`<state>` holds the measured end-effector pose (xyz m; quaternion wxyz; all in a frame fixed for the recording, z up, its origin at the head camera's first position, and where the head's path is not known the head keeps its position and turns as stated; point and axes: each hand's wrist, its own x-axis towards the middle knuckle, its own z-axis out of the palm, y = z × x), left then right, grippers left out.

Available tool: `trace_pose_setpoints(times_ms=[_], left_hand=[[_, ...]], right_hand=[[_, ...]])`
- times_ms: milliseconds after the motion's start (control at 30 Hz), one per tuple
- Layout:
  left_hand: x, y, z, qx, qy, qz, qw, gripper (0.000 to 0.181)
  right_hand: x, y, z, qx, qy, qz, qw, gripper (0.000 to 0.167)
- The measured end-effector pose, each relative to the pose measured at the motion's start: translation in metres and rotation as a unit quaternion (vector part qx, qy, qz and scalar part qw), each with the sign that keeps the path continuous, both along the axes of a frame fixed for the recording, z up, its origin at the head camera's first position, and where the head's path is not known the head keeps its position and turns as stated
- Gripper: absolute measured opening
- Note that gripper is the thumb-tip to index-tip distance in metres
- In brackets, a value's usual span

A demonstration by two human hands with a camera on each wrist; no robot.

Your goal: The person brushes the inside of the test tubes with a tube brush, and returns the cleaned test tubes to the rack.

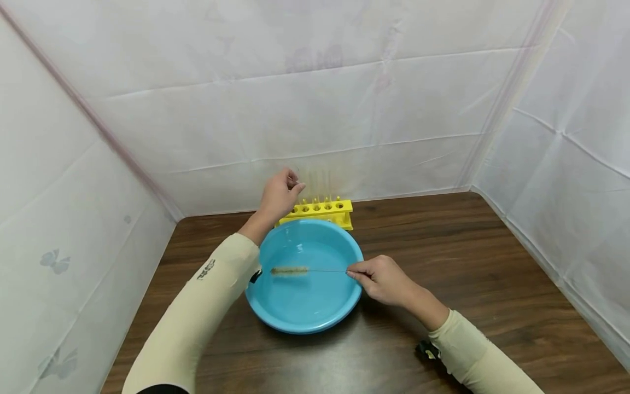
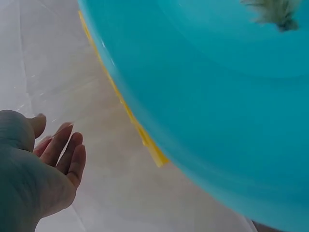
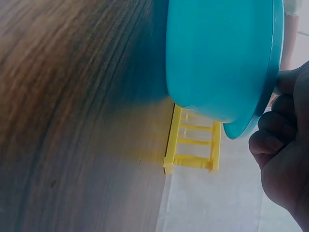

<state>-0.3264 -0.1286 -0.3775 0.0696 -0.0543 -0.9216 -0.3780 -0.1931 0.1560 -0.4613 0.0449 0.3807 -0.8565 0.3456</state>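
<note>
My right hand (image 1: 386, 280) pinches the thin wire handle of a test tube brush (image 1: 289, 271) between thumb and fingers. The brush lies level over the light blue basin (image 1: 307, 326), its tan bristles toward the left side. Behind the basin, at the left end of the yellow test tube rack (image 1: 344, 207), my left hand (image 1: 280, 194) is raised with thumb and fingertips close together. It seems to pinch a clear test tube, whose glass is barely visible. In the left wrist view the left hand (image 2: 43, 164) is beside the basin, fingers bent toward the thumb.
Several faint clear test tubes (image 1: 322, 178) stand at the rack. The dark wooden table (image 1: 443, 241) extends to both sides of the basin. White sheeting (image 1: 315, 109) rises behind the table and along both sides.
</note>
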Motion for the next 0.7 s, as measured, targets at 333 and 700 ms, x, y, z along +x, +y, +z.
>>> trace_pose_setpoints(times_ms=[333, 700], left_hand=[[-0.004, -0.002, 0.000, -0.012, -0.046, -0.008, 0.9989, 0.038], [-0.001, -0.014, -0.001, 0.014, -0.057, -0.010, 0.9982, 0.047]], right_hand=[[0.003, -0.001, 0.001, -0.002, -0.011, -0.002, 0.9999, 0.018], [0.004, -0.003, 0.004, 0.000, -0.019, -0.004, 0.9998, 0.018]])
